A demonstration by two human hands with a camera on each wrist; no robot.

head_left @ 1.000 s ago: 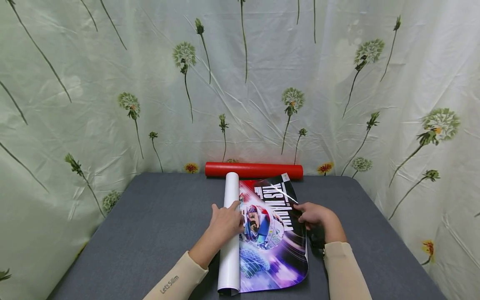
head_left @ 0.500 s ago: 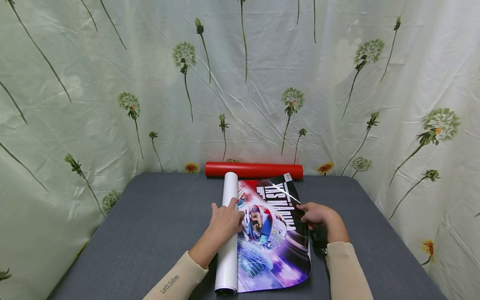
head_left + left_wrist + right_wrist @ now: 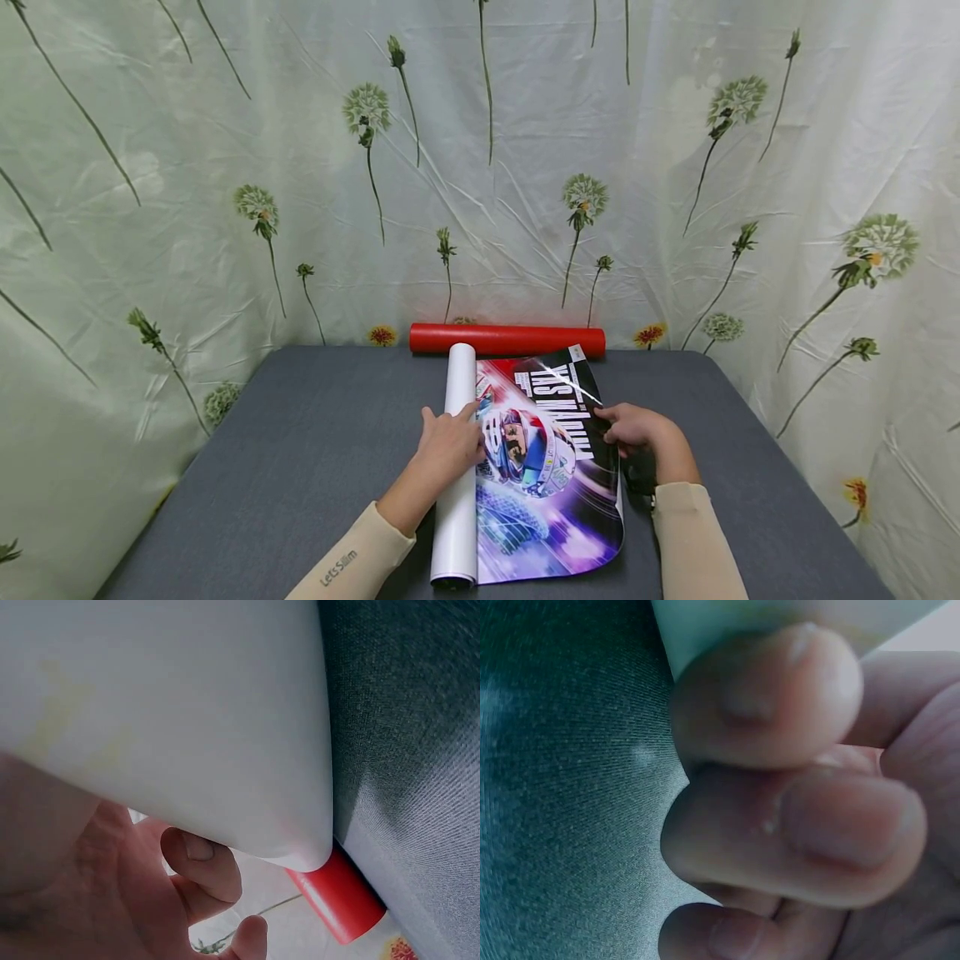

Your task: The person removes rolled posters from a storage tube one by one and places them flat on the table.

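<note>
A glossy poster (image 3: 525, 517) lies partly unrolled on the dark grey table, with a helmeted figure and large white letters on its printed side. Its left part is still a white roll (image 3: 453, 533). My left hand (image 3: 448, 446) lies across this roll, its fingers bent over the right side. In the left wrist view the white roll (image 3: 195, 727) fills the top, with curled fingers (image 3: 210, 874) below it. My right hand (image 3: 637, 429) pinches the poster's right edge, which curls up. Close up in the right wrist view, bent fingers (image 3: 795, 817) sit under the poster's pale back (image 3: 727, 630).
Along the back edge of the table (image 3: 337, 450) lies a red tube (image 3: 510, 339), just behind the poster's far end. A pale curtain (image 3: 495, 208) with dandelion prints hangs behind and at both sides. A small black device (image 3: 640, 473) shows under the right wrist.
The right hand has moved slightly right with the poster's edge, and the roll has shifted a little left. A bit more of the printed side shows. The left hand has barely moved.
</note>
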